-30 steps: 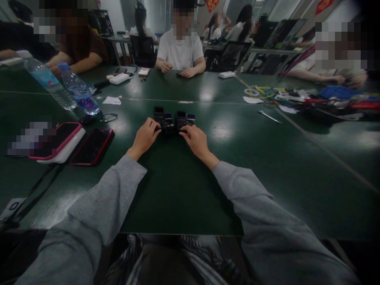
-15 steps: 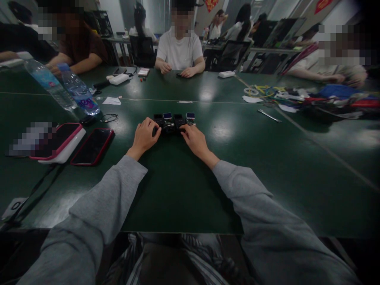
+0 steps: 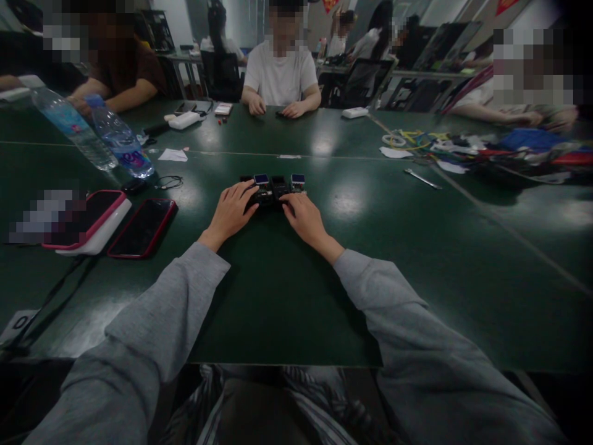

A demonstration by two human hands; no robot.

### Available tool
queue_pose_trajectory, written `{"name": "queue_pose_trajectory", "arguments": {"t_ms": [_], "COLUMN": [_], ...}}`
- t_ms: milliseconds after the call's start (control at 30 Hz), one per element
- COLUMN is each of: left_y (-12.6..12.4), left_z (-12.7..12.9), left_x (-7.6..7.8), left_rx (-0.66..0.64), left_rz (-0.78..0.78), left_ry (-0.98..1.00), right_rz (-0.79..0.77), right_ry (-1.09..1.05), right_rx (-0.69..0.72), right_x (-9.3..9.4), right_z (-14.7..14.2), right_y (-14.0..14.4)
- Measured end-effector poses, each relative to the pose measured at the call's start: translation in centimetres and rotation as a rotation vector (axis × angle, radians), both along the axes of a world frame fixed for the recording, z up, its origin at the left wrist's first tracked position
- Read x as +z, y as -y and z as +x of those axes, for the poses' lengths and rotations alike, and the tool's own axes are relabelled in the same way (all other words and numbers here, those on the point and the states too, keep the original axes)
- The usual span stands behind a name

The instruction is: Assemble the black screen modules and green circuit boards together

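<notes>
Left hand (image 3: 230,213) slid forward over black devices (image 3: 273,188) — green table (image 3: 278,296), busy workroom.

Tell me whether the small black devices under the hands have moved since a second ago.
Yes. The small black devices stood taller before; now they lie flatter on the green table, under the left hand and right hand.

The room is dim. Lamps above make soft white shiny spots on the dark green table (image 3: 278,296), mostly near the middle and far side. The corners of the picture go dark, and straight lines bend near the edges. Far things look a bit fuzzy. Small dark shadows sit under the sleeves (image 3: 157,321).
</notes>
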State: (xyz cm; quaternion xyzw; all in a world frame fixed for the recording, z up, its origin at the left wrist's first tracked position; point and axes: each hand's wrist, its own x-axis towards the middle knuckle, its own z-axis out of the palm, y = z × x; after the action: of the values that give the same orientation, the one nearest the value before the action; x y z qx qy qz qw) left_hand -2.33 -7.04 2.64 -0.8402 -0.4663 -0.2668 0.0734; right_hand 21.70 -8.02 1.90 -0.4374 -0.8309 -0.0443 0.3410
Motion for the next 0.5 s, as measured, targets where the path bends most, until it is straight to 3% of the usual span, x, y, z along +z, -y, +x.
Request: {"name": "queue_pose_trajectory", "arguments": {"t_ms": [500], "left_y": [0.17], "left_z": [0.16], "left_x": [0.14], "left_rx": [0.048], "left_rz": [-0.024], "left_ry": [0.013], "right_rz": [0.002], "right_ry": [-0.011], "right_rx": [0.014], "right_x": [0.00], "right_z": [0.01], "right_y": [0.13]}}
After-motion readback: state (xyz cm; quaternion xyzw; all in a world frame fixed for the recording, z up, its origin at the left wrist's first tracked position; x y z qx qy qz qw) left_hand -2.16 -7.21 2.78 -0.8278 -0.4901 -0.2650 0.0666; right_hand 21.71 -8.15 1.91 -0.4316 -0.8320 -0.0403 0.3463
